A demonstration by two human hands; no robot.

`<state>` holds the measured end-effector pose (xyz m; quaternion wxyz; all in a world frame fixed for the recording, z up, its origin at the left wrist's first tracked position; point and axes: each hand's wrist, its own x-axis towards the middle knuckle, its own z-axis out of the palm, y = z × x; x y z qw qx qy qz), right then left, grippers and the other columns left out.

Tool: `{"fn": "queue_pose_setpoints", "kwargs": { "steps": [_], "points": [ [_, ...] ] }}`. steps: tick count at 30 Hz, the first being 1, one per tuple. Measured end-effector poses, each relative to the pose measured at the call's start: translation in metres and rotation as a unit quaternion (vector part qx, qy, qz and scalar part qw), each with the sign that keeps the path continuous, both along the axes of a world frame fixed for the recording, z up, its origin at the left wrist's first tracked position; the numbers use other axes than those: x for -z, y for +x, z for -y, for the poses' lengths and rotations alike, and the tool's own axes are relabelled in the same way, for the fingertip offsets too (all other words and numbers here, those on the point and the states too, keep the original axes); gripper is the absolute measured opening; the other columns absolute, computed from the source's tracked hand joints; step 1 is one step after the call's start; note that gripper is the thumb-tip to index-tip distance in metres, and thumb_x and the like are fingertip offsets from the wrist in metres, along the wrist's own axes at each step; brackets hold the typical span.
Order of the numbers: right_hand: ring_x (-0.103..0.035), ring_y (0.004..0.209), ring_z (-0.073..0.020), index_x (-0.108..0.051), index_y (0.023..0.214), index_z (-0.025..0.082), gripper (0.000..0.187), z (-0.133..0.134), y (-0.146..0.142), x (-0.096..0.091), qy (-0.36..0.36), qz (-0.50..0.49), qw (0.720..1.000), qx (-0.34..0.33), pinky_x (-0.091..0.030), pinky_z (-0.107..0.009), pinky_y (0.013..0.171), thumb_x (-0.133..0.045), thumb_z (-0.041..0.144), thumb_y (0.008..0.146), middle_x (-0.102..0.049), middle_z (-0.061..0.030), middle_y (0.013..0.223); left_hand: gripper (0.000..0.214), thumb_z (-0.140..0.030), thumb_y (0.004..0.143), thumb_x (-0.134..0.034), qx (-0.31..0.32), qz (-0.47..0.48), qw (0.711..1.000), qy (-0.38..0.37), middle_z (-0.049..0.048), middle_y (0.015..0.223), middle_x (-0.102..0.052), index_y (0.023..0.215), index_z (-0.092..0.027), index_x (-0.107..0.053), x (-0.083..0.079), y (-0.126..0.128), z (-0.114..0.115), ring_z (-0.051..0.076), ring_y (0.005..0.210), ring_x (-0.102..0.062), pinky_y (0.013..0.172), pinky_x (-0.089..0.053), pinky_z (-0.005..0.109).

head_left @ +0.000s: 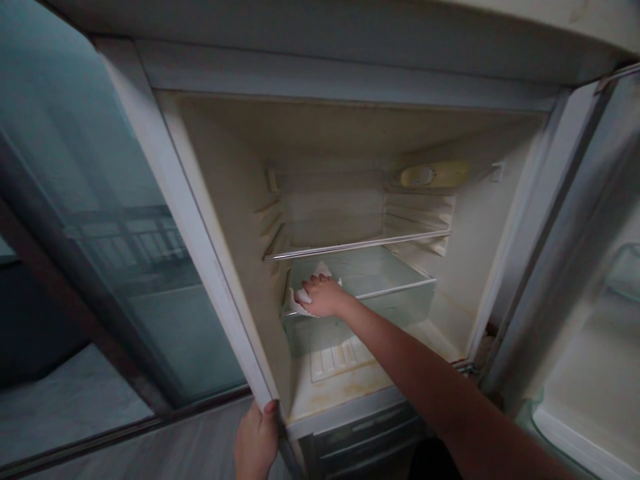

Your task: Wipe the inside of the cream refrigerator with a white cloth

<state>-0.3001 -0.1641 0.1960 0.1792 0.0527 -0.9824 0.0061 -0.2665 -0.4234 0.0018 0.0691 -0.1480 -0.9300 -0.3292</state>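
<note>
An open, empty fridge (225, 220) fills the view. My right hand (323, 297) reaches deep inside and presses a white cloth (315, 277) down on the left part of the lower glass shelf (395, 283), fingers curled over the cloth. My left hand (256, 440) is wrapped round the lower left edge of the fridge frame, thumb on the front. An upper glass shelf (360, 243) sits above the right hand. A yellowish lamp housing (433, 175) is on the back wall at the upper right.
The fridge door (595, 333) hangs open at the right. A glass sliding door (95, 220) stands left of the fridge. A stained white floor panel (345, 380) lies under the lower shelf, with dark drawers (365, 437) below.
</note>
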Motion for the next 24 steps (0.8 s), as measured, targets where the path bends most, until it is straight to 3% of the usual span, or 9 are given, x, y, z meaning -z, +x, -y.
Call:
{"fn": "queue_pose_setpoints", "kwargs": {
  "steps": [12, 20, 24],
  "points": [
    [-0.056, 0.118, -0.0296, -0.059, 0.126, 0.014, 0.069, -0.001, 0.001, 0.007, -0.004, -0.038, 0.997, -0.071, -0.044, -0.04, 0.101, -0.057, 0.065, 0.08, -0.061, -0.0169, 0.123, 0.055, -0.053, 0.091, -0.024, 0.008, 0.018, 0.999, 0.028, 0.0164, 0.103, -0.076, 0.093, -0.019, -0.069, -0.003, 0.006, -0.002, 0.035, 0.102, -0.069, 0.081, -0.052, 0.041],
    [-0.057, 0.116, -0.0292, -0.058, 0.126, 0.014, 0.067, 0.009, 0.014, 0.008, -0.015, -0.06, 0.997, -0.044, -0.044, -0.039, 0.101, -0.058, 0.062, 0.08, -0.061, -0.016, 0.123, 0.061, -0.056, 0.091, -0.023, 0.01, 0.027, 0.999, 0.019, 0.0167, 0.097, -0.076, 0.106, -0.017, -0.068, -0.006, 0.009, -0.004, 0.036, 0.098, -0.07, 0.079, -0.052, 0.043],
    [-0.056, 0.112, -0.0285, -0.059, 0.124, 0.016, 0.062, 0.018, 0.021, 0.013, -0.023, -0.074, 0.997, -0.01, -0.044, -0.039, 0.098, -0.055, 0.062, 0.083, -0.062, -0.0139, 0.118, 0.06, -0.056, 0.092, -0.023, 0.009, 0.02, 0.999, 0.033, 0.0172, 0.102, -0.075, 0.103, -0.017, -0.068, -0.008, 0.011, -0.004, 0.035, 0.101, -0.07, 0.081, -0.052, 0.042]
  ]
}}
